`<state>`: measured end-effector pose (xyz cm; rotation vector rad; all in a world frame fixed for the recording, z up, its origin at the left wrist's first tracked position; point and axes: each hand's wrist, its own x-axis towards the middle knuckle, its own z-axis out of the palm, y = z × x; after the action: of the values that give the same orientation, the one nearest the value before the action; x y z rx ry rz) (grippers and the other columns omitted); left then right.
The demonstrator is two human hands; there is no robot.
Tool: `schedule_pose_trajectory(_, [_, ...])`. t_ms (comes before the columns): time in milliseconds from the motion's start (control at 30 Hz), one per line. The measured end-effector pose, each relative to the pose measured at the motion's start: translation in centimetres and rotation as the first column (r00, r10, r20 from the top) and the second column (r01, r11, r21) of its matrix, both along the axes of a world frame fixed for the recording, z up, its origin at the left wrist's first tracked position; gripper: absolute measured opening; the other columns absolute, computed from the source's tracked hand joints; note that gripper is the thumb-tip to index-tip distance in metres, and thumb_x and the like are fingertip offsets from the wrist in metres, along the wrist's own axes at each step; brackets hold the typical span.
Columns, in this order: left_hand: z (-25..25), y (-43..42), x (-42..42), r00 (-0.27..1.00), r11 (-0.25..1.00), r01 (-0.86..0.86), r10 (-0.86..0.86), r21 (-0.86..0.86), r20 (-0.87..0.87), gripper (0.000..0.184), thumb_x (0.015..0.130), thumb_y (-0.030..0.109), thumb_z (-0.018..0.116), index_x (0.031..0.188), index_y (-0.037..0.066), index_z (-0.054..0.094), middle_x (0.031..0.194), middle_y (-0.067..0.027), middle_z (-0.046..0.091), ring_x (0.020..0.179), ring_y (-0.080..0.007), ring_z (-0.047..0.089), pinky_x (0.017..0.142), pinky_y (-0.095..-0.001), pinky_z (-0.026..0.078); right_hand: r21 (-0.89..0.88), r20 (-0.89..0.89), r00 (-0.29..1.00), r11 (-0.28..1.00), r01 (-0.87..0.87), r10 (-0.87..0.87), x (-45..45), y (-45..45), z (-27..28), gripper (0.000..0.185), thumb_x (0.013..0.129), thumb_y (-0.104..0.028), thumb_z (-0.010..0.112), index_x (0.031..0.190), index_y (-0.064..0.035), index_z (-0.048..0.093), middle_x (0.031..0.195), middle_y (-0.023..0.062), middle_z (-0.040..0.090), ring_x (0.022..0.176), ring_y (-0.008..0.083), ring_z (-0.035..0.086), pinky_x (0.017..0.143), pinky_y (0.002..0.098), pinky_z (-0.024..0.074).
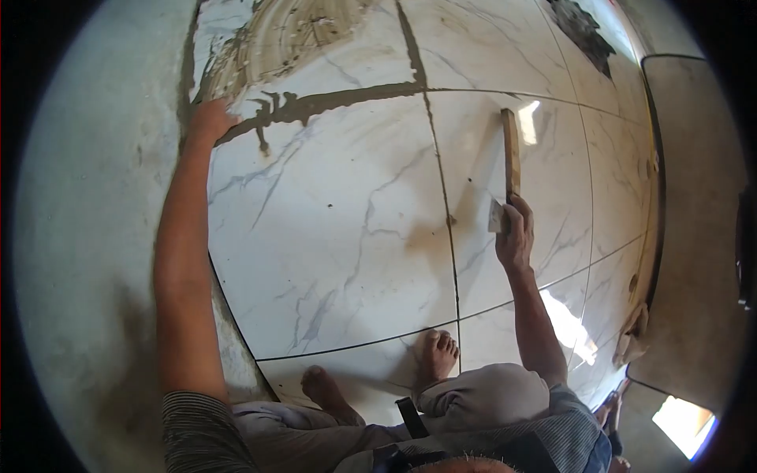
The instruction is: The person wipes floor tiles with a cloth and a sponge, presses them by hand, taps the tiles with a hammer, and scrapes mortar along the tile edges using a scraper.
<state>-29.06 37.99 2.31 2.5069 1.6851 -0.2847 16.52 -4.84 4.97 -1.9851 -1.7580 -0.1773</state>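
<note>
White marbled tiles (331,213) cover the floor, with dark joints between them. At the upper left, my left hand (214,121) rests by the wall at the end of a joint filled with grey-brown grout (339,101); its fingers look bent, and what they hold, if anything, is hidden. My right hand (516,232) is closed around a wooden strip (511,150) that points away from me, and a small flat light-grey piece (495,217) shows beside its fingers.
Smeared grout (292,35) lies on the far left tile. A dark patch (583,35) is at the upper right. My bare feet (439,355) are on the tiles at the bottom. A cloth (632,335) lies along the right edge, and part of another person (613,418) shows lower right.
</note>
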Motion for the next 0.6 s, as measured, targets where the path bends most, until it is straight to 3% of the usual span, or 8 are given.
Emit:
schedule_pose_trajectory(100, [-0.2,-0.2,-0.1,0.999,0.994,0.045,-0.047,0.099,0.024,0.052,0.077,0.038,0.069,0.120,0.008,0.061,0.107,-0.0217,0.064,0.102,-0.0372,0.061,0.088,-0.0450,0.048,-0.074,-0.037,0.999,0.997,-0.022,0.019,1.4,0.6,-0.7,0.035,0.078,-0.005,0.069,0.110,-0.0065,0.055,0.124,0.0147,0.052,0.110,0.0338,0.052,0.088,0.0445,0.0432])
schedule_pose_trajectory(167, [-0.5,-0.1,-0.3,0.996,0.999,-0.008,0.005,0.040,0.084,0.048,0.084,0.038,0.061,0.122,0.009,0.060,0.110,-0.0223,0.063,0.105,-0.0374,0.060,0.090,-0.0449,0.047,-0.185,-0.068,0.997,0.982,-0.044,0.032,1.9,1.2,-1.0,0.046,0.072,-0.002,0.071,0.114,-0.0091,0.053,0.127,0.0160,0.047,0.114,0.0349,0.049,0.093,0.0442,0.0402])
schedule_pose_trajectory(300, [-1.1,1.2,0.1,1.000,0.999,-0.027,0.026,0.042,0.017,0.046,0.088,0.039,0.056,0.122,0.009,0.060,0.113,-0.0217,0.062,0.106,-0.0382,0.059,0.091,-0.0459,0.046,-0.204,-0.112,0.994,0.978,-0.029,0.007,2.9,2.2,-2.6,0.055,0.064,-0.009,0.079,0.113,-0.0127,0.054,0.132,0.0116,0.045,0.114,0.0335,0.047,0.093,0.0448,0.0387])
schedule_pose_trajectory(367, [-0.3,1.2,2.6,0.983,0.981,-0.176,0.170,-0.086,-0.074,0.048,0.090,0.043,0.052,0.125,0.010,0.058,0.114,-0.0218,0.062,0.107,-0.0388,0.058,0.093,-0.0469,0.045,-0.217,-0.149,0.988,0.976,-0.009,-0.024,2.7,1.9,-2.9,0.060,0.060,-0.010,0.080,0.114,-0.0149,0.055,0.133,0.0113,0.044,0.115,0.0347,0.045,0.094,0.0453,0.0384])
schedule_pose_trajectory(433, [0.0,-0.1,6.6,0.986,0.992,-0.123,0.125,-0.017,0.109,0.052,0.091,0.044,0.050,0.131,0.011,0.053,0.120,-0.0212,0.059,0.109,-0.0383,0.057,0.094,-0.0465,0.044,-0.174,-0.161,0.986,0.985,0.004,-0.032,2.7,1.4,-4.1,0.061,0.060,-0.009,0.079,0.115,-0.0157,0.055,0.133,0.0112,0.044,0.116,0.0350,0.044,0.095,0.0456,0.0380])
schedule_pose_trajectory(500, [-3.9,1.5,9.3,0.972,0.994,0.025,-0.049,0.106,0.229,0.057,0.090,0.046,0.050,0.135,0.011,0.048,0.132,-0.0214,0.051,0.115,-0.0371,0.055,0.097,-0.0457,0.043,-0.129,-0.164,0.986,0.991,0.018,-0.039,2.9,1.3,-4.6,0.062,0.059,-0.009,0.079,0.116,-0.0164,0.055,0.133,0.0111,0.044,0.117,0.0354,0.043,0.096,0.0459,0.0376])
schedule_pose_trajectory(533, [-3.3,0.7,10.7,0.972,0.995,0.030,-0.053,0.100,0.228,0.057,0.090,0.046,0.050,0.135,0.011,0.048,0.132,-0.0214,0.051,0.115,-0.0371,0.055,0.097,-0.0457,0.043,-0.129,-0.161,0.986,0.992,0.014,-0.035,2.9,1.3,-4.5,0.063,0.059,-0.010,0.078,0.117,-0.0168,0.055,0.133,0.0110,0.044,0.117,0.0351,0.043,0.097,0.0457,0.0371])
schedule_pose_trajectory(600, [-0.3,-1.3,15.0,0.995,0.993,-0.101,0.102,-0.065,0.019,0.065,0.089,0.053,0.049,0.139,0.012,0.044,0.136,-0.0259,0.045,0.125,-0.0413,0.045,0.105,-0.0431,0.035,-0.140,-0.164,0.986,0.990,0.015,-0.038,2.9,0.9,-4.7,0.066,0.059,-0.012,0.079,0.120,-0.0174,0.054,0.134,0.0112,0.044,0.119,0.0350,0.043,0.100,0.0462,0.0356])
